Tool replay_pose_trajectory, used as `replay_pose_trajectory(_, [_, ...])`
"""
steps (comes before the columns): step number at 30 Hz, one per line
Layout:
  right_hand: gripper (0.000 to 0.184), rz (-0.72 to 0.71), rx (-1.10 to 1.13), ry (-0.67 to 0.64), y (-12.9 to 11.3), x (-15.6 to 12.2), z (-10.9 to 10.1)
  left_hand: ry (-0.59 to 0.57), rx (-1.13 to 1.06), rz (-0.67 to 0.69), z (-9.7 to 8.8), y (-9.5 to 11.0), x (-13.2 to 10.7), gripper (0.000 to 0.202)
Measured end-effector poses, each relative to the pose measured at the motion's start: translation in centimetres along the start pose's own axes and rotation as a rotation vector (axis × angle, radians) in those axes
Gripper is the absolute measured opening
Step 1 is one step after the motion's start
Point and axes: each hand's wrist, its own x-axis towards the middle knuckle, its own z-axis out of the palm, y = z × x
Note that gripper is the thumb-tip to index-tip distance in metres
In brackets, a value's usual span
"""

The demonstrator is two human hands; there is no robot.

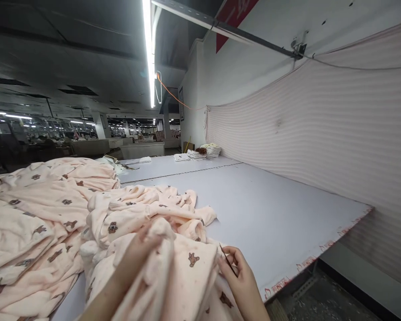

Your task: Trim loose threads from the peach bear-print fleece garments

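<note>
A peach fleece garment with brown bear prints [183, 272] lies bunched at the near edge of the white table [274, 214]. My left hand [137, 254] grips a fold of it from the left, fingers pressed into the cloth. My right hand [239, 272] rests at the garment's right edge, fingers curled round a thin dark tool [227, 259] that I cannot name for certain; it looks like small snips or a needle.
A big heap of the same bear-print garments [43, 214] fills the left of the table. Folded white stacks [203, 151] sit at the far end. A striped fabric curtain [321, 133] hangs along the right. The table's right edge [321, 254] drops to the floor.
</note>
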Motion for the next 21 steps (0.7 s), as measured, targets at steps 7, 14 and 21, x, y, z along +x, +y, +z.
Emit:
replay_pose_trajectory(7, [0.015,0.037,0.199,-0.206,-0.6,2.6,1.6,-0.313,0.675,-0.063,3.7,0.0,0.2,0.024])
replay_pose_trajectory(14, [0.007,-0.134,0.222,-0.225,-1.3,0.4,3.5,-0.219,0.325,-0.078,4.0,-3.4,-0.5,0.019])
replay_pose_trajectory(21, [0.018,-0.289,-0.033,-0.416,-1.1,0.2,1.3,-0.136,-0.039,-0.213,1.1,-4.8,-3.8,0.024])
